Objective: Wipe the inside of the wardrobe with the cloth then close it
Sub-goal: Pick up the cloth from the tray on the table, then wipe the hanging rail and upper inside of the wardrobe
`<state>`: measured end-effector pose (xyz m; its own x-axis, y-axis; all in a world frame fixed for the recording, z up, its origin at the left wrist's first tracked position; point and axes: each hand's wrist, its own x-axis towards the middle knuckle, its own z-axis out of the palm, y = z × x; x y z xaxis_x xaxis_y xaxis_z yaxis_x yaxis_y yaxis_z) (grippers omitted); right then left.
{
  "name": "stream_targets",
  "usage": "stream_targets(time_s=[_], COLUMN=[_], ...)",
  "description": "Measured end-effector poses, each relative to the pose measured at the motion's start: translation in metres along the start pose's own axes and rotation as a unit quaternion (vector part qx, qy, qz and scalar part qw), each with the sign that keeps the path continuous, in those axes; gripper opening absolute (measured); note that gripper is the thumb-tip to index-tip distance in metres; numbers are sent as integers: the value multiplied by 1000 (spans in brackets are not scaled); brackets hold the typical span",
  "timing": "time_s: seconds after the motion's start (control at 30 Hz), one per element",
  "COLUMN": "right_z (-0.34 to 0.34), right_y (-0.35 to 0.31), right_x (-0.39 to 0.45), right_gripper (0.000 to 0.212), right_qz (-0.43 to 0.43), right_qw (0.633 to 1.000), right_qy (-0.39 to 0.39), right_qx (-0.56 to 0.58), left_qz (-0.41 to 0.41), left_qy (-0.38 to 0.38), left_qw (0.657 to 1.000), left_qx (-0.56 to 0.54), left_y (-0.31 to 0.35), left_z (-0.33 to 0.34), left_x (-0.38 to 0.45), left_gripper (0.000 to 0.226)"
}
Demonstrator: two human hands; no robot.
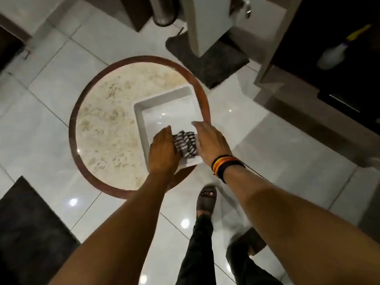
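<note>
**Cloth pickup: tray may slide**

Glossy tiles surround the round table (107, 124), where I see the tray (164, 99) sitting right at the rim. Inside it lies the striped cloth (186, 145), between my hands. My left hand (163, 153) touches its edge, fingers extended and flat; my right hand (211, 142) hovers beside it, fingers spread, gripping nothing. I judge that a careless grab could shove the tray off the edge. Behind, the wardrobe (329, 27) stands open, with a spray bottle (335, 52) inside.
</note>
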<state>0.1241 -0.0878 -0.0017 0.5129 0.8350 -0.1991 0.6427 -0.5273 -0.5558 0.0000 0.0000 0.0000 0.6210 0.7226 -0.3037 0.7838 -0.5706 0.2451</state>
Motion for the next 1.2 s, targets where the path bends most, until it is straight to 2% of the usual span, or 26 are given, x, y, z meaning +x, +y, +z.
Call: stream_targets(time_s=[0.1,0.17,0.23,0.37,0.47,0.57,0.67,0.8,0.93,1.2], right_z=[37,58,73,83,74,52,16,-57,-148,-364], right_y=[-21,-27,-27,-24,-24,-27,-26,-10,18,63], right_x=[19,24,29,35,36,28,11,-18,-60,-150], right_gripper=[43,51,56,48,41,33,28,34,33,38], right_qz=[27,69,88,88,80,83,99,140,173,168], right_qw=[998,991,985,979,984,991,994,989,978,948], right_qy=[-54,-87,-95,-87,-100,-63,1,57,113,271], right_qx=[-28,-69,-112,-160,-127,-89,-47,2,-9,-6], left_qz=[-99,-133,-150,-196,-204,-181,-152,-97,-27,130], left_qy=[-9,-46,-61,-74,-76,-33,-13,-13,-5,43], left_qw=[995,989,986,977,975,981,979,970,964,937], left_qx=[-29,-37,-45,-45,-56,-64,-138,-223,-263,-321], left_y=[-28,-37,-42,-47,-46,-33,-9,51,140,333], left_z=[10,19,28,34,28,10,-12,-42,-77,-182], left_x=[9,16,25,42,45,39,28,7,-18,-61], left_gripper=[67,60,51,36,34,42,41,36,36,28])
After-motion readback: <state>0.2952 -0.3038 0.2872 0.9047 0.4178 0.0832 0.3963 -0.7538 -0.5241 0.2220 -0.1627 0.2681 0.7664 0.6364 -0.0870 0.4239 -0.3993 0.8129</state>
